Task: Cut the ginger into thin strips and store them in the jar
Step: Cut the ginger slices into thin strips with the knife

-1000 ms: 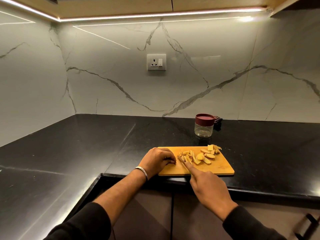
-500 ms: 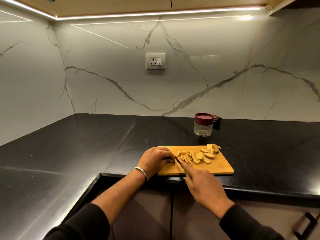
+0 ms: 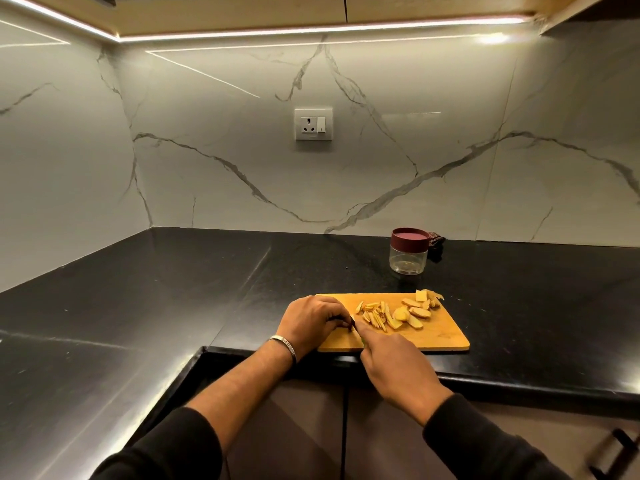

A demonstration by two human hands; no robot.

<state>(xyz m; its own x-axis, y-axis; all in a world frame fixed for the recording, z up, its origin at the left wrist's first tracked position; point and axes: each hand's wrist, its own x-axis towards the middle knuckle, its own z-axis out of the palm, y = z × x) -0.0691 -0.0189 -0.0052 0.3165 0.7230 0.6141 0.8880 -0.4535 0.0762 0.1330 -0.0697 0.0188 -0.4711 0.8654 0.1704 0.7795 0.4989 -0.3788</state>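
A ginger piece, mostly hidden, is pinched by the curled left hand [image 3: 313, 320] on the cutting board [image 3: 440, 336]. A knife [image 3: 354, 326] is gripped by the right hand [image 3: 394, 367]; cut strips [image 3: 375, 315] lie just right.

A warm LED strip [image 3: 311, 31] under the upper cabinets lights the marble wall [image 3: 242, 150] brightly, with a hot spot of glare at its right end, while the black countertop [image 3: 138, 289] stays dim and carries streaked reflections (strongest along the lower left). The wide-angle lens bows straight lines near the edges. The lower right corner is smeared with blur, and the sleeves [image 3: 485, 448] sink into shadow.
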